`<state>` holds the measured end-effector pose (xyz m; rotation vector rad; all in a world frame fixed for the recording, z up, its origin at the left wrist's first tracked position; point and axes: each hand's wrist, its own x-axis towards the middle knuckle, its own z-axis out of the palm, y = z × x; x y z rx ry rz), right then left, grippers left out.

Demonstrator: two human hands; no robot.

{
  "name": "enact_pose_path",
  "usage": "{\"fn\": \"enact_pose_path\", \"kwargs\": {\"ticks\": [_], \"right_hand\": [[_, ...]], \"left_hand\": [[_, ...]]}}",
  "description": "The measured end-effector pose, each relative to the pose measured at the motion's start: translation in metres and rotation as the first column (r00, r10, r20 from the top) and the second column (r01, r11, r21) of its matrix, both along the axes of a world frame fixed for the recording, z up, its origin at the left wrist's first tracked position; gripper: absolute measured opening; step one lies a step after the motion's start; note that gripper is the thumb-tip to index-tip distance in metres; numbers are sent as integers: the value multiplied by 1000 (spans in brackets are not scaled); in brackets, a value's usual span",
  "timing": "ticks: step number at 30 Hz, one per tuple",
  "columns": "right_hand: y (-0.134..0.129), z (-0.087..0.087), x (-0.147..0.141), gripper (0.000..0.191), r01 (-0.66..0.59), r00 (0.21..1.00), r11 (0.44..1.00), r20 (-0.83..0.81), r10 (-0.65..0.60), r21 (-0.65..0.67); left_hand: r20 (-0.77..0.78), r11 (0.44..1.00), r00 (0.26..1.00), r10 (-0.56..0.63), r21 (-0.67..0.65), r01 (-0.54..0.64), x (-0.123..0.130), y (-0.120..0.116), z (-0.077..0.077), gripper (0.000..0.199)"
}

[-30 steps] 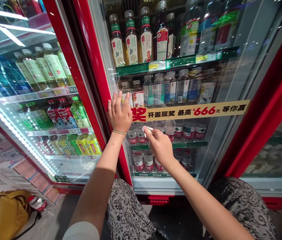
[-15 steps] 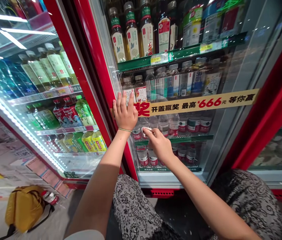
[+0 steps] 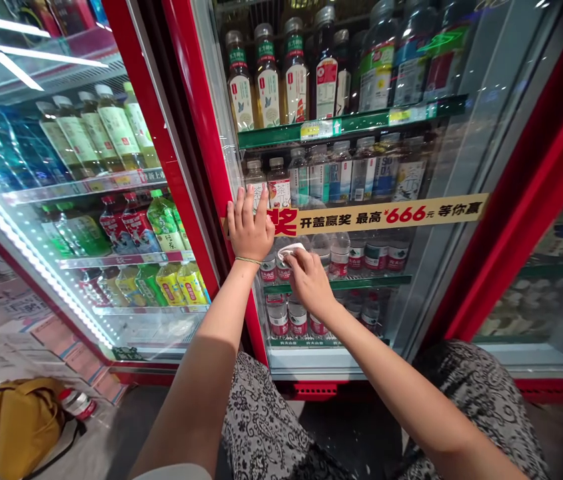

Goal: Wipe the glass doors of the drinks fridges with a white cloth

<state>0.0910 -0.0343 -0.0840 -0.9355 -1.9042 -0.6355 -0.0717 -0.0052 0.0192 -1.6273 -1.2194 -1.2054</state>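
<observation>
- In the head view, we look at a glass door (image 3: 441,243) filling the centre of the frame, with a red post (image 3: 201,87) along its left side.
- Behind the glass we see bottles (image 3: 267,97) standing on green-edged shelves (image 3: 351,123), from the top centre down to the lower centre.
- A yellow strip (image 3: 391,215) with dark and red lettering runs across the door, tilting slightly up towards the right.
- At the left of the frame we see a second cooler (image 3: 146,87), with a row of lights (image 3: 26,260) slanting down beside its drinks.
- At the lower left, a yellow backpack (image 3: 16,423) rests on the grey floor (image 3: 151,407), a bottle (image 3: 77,403) lying just beside it.
- At the bottom, patterned fabric (image 3: 261,413) covers our knees, one on each side of centre.
- Our left hand (image 3: 251,227) lies flat over the strip's left end, fingers pointing up and slightly spread, a thin band (image 3: 248,260) round the wrist.
- Our right hand (image 3: 310,277), just right of it and lower, pinches a white cloth (image 3: 291,250) between thumb and fingers.
- The cloth sits below the strip's red character, near the middle of the frame; we cannot tell how firmly it meets the glass.
- Our two hands are apart, both forearms reaching up from the bottom edge.
</observation>
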Motion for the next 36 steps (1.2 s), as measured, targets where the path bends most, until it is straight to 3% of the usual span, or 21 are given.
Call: {"fn": "enact_pose_path", "kwargs": {"ticks": [3,6,8,11,17,21,26,30,36], "right_hand": [[6,-6,6,25,13,993,1000,-114,-11,16],[12,1,2,20,88,974,996,-208,-92,-28],[15,5,-4,19,120,978,992,-171,-123,-27],[20,3,-5,28,68,997,997,-34,-67,22],[24,0,10,26,113,983,987,-160,-95,110],[27,6,16,22,59,998,984,4,-60,167],[30,13,16,18,191,977,958,-138,-164,214],[31,13,17,14,130,986,941,60,-156,314],[32,12,19,8,223,972,894,-157,-175,389]], "left_hand": [[-4,1000,1000,-5,10,5,0,0,0,57],[1,1000,1000,-12,7,12,0,0,0,57],[4,1000,1000,-13,10,13,0,0,0,57],[6,1000,1000,-20,18,20,0,1,0,57],[3,1000,1000,-19,25,19,0,0,0,58],[-7,999,1000,-6,37,6,0,0,0,58],[-10,999,1000,-26,36,27,-1,2,-2,59],[-18,998,1000,-20,63,21,-1,3,-3,58],[2,997,999,-54,50,54,-1,3,-2,56]]}}
